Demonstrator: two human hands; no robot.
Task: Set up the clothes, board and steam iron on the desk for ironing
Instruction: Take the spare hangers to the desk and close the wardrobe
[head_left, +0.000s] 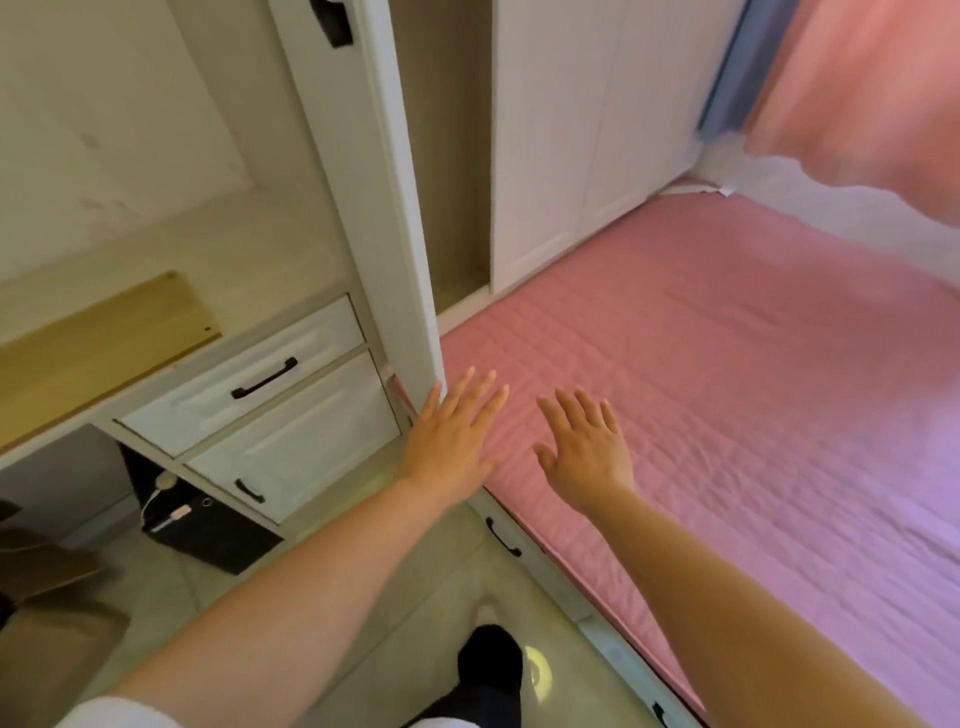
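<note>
My left hand (451, 436) and my right hand (584, 449) reach forward side by side with straight fingers, holding nothing, over the near corner of a pink quilted bed (727, 395). A pale wooden board (98, 338) lies on the white desk (270, 244) at the left. A pink cloth (857, 98) hangs at the upper right, blurred. No iron is in view.
White desk drawers (249, 384) with black handles sit under the desk. A white post (395, 208) divides desk from bed. A white wardrobe (582, 135) stands beyond the bed. A black box (208, 530) with a white cable sits under the desk. Brown boxes (47, 571) lie at lower left.
</note>
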